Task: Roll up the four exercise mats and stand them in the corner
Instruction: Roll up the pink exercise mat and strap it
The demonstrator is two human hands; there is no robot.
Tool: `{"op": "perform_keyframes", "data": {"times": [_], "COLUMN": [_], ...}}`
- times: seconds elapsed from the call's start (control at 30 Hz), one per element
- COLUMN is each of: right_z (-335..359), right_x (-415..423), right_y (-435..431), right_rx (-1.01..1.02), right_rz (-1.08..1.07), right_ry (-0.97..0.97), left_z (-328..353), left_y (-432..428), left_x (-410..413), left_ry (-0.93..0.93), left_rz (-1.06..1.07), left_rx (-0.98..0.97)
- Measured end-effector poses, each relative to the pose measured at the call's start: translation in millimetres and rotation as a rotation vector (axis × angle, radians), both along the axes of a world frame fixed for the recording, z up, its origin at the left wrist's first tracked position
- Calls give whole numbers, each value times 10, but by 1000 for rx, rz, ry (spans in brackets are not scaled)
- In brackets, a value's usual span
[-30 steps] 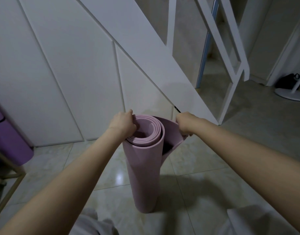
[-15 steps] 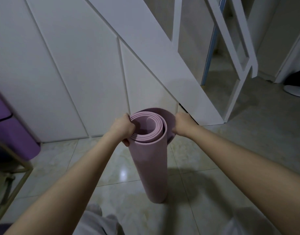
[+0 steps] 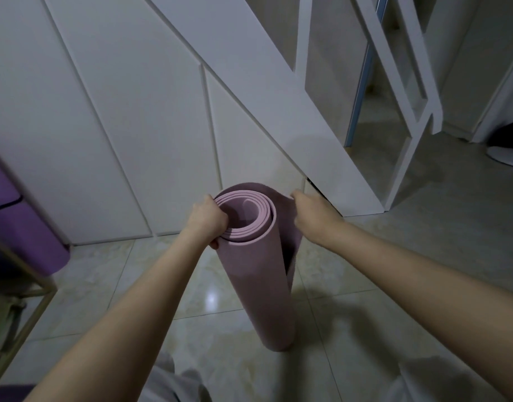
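The rolled pink mat [image 3: 259, 274] stands upright on the floor [image 3: 351, 329] between both hands, the left hand [image 3: 206, 220] gripping its top rim and the right hand [image 3: 310, 217] curled round the loose outer flap.

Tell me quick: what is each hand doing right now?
Left hand: closed, gripping the top rim of the upright rolled mat.
Right hand: closed, holding the mat's loose outer flap near the top.
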State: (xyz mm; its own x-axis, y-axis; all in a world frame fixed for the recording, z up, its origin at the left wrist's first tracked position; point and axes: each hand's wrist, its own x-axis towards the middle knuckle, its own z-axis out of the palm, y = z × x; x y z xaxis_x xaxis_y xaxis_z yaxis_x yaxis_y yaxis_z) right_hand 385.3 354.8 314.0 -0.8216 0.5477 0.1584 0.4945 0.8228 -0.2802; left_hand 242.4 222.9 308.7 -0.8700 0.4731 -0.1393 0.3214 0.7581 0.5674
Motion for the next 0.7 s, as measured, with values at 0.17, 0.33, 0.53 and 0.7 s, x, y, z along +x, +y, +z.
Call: {"op": "perform_keyframes", "data": {"times": [0.17, 0.33, 0.53, 0.7], "right_z": [-81, -33, 7, -37], "right_x": [-116, -85, 9, -79], "right_y": [-123, -79, -62, -199], "right_rx": [-175, -183, -169, -247], "right_rz": [81, 45, 34, 50], "right_ry": [95, 91, 120, 148], "left_z": [-77, -167, -92, -19], "left_y": [6, 10, 10, 49], "left_x": [-91, -175, -283, -272], "left_ry": [-119, -172, -100, -183], "left_rz": [50, 55, 95, 109], "left_rx": [82, 159, 204, 250]}}
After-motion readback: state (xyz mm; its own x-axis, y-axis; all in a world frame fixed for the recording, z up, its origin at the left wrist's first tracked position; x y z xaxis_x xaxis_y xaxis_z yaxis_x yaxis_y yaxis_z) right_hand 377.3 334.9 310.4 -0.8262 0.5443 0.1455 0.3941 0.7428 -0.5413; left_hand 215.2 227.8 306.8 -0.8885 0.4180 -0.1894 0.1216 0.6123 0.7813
